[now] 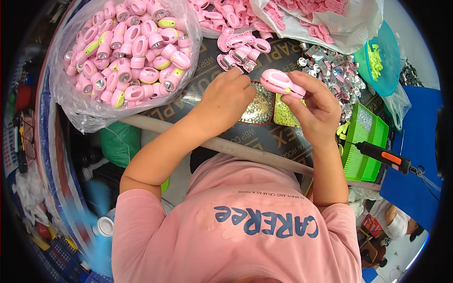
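My right hand grips a pink toy flashlight body between thumb and fingers. A dark gap runs along its side, and a small yellow part shows there. My left hand is closed, knuckles up, with its fingertips beside the pink flashlight shells; what it pinches, if anything, is hidden. Some of these shells lie open with metal parts inside. Between and below my hands sit a tray of small metal rings or springs and a tray of small yellow-green parts.
At the left bulges a clear plastic bag of pink flashlights. A white sack of pink parts lies at the back. Silvery metal parts are heaped right, near a teal bowl, a green basket and a hanging black-and-orange electric screwdriver.
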`<state>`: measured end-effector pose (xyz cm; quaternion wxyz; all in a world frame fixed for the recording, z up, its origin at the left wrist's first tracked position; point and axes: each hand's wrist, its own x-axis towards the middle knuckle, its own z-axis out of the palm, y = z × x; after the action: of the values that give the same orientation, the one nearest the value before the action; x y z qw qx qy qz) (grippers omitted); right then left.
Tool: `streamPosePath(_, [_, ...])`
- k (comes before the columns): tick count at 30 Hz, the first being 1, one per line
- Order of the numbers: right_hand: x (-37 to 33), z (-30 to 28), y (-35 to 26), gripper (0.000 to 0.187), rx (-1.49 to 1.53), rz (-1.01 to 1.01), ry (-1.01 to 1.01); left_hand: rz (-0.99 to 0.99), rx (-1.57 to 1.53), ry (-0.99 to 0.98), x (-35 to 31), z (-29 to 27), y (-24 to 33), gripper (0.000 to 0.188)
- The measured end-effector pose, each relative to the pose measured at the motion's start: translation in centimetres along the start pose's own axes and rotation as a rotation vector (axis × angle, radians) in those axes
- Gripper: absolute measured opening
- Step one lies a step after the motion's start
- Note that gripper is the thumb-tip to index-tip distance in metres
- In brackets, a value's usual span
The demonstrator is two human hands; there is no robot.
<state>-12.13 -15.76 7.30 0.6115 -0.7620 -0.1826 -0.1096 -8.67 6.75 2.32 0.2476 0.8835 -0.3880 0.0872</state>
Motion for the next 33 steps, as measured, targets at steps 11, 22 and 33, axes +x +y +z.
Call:
streamPosePath(11, [-0.3,-0.9,-0.6,0.040,-0.190,0.016,0.063,-0.277,-0.539,0.242,0.7,-2.6,0.7,0.010])
streamPosePath(22, [-0.4,0.0,-1.4,0.037,-0.154,0.058,0.070,-0.203,-0.664,0.417,1.3,-3.3,1.8,0.015])
streamPosePath(33, [-0.1,0.1,-1.8,0.037,-0.413,-0.173,0.078,-0.024,-0.521,0.447,2.1,-4.4,1.3,0.020])
